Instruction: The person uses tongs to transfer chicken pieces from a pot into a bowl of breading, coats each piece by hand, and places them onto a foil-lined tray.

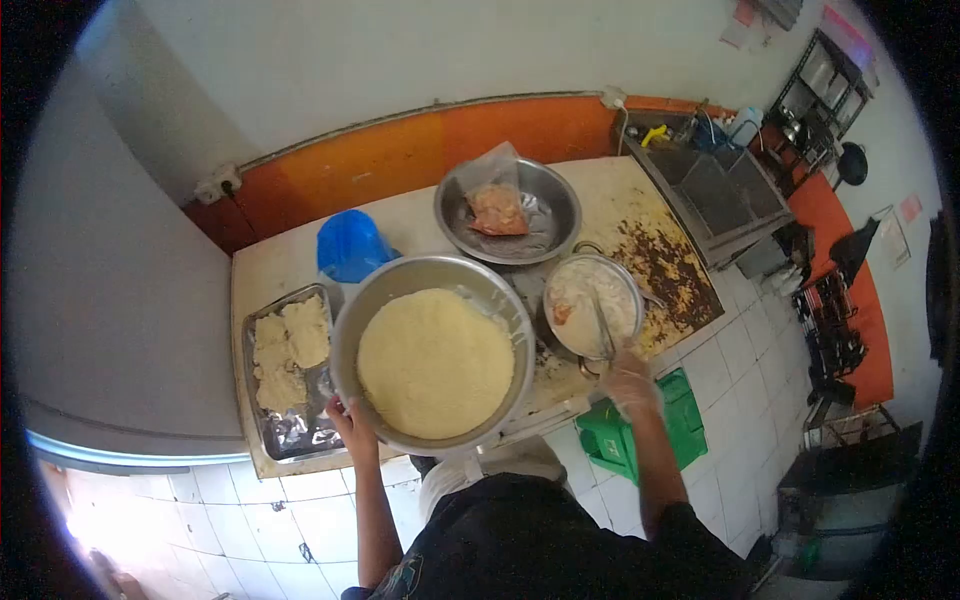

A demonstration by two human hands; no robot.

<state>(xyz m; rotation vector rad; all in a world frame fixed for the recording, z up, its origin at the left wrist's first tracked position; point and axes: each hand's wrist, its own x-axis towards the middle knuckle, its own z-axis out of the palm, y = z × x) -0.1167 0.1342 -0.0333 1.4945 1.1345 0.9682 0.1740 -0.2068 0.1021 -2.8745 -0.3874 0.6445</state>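
on the worn countertop, the left hand (347,412) grips the rim of a round steel bowl (372,300) of grainy yellow crumbs, while the gloved right hand (628,377) clasps slim tongs (603,325) in a batter pot (625,283)

The view is a strong fisheye: straight edges of the worktop (300,270) and wall bow outward, and the corners fall into black vignette. Light is bright and even, daylight-like, with the hardest glare low on the far left, well away from the left hand (352,415), where the floor tiles (130,500) wash out to white. The metal bowl (400,285) that hand grips shows soft sheen on its rim. The right hand (630,378) looks pale and slightly blurred. Shadows under the bowls are faint. Detail far right is small and murky.
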